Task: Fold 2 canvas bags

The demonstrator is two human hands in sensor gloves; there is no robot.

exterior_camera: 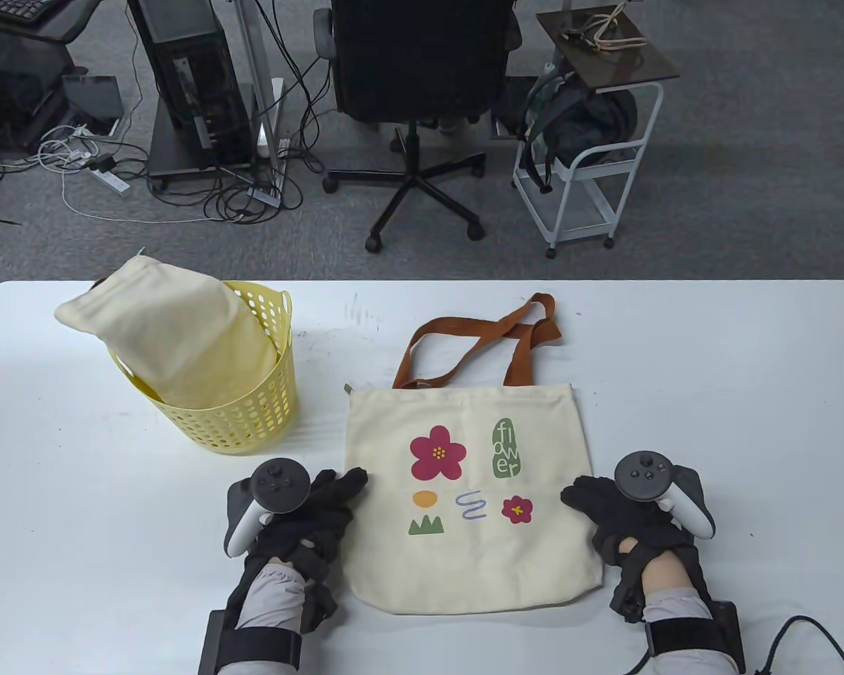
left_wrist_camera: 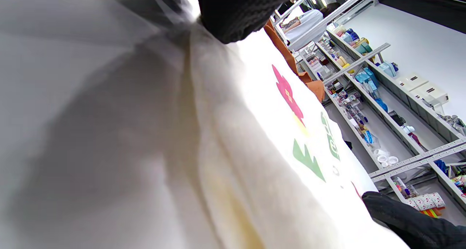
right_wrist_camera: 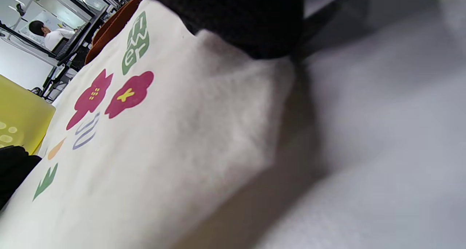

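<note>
A cream canvas bag (exterior_camera: 464, 548) with flower prints and brown handles (exterior_camera: 478, 337) lies flat on the white table (exterior_camera: 710, 365), handles pointing away. My left hand (exterior_camera: 344, 492) pinches its left edge at mid-height; the left wrist view shows a fingertip (left_wrist_camera: 236, 12) on the fabric (left_wrist_camera: 255, 150), with creases running to it. My right hand (exterior_camera: 580, 499) pinches the right edge; in the right wrist view the fabric (right_wrist_camera: 164, 150) rises to the fingertip (right_wrist_camera: 247, 19). A second plain cream bag (exterior_camera: 176, 337) is bunched in a yellow basket (exterior_camera: 253, 415).
The basket stands at the table's left, behind my left hand, and shows in the right wrist view (right_wrist_camera: 22, 114). Beyond the far table edge are an office chair (exterior_camera: 422, 70) and a white cart (exterior_camera: 591, 176) on the floor.
</note>
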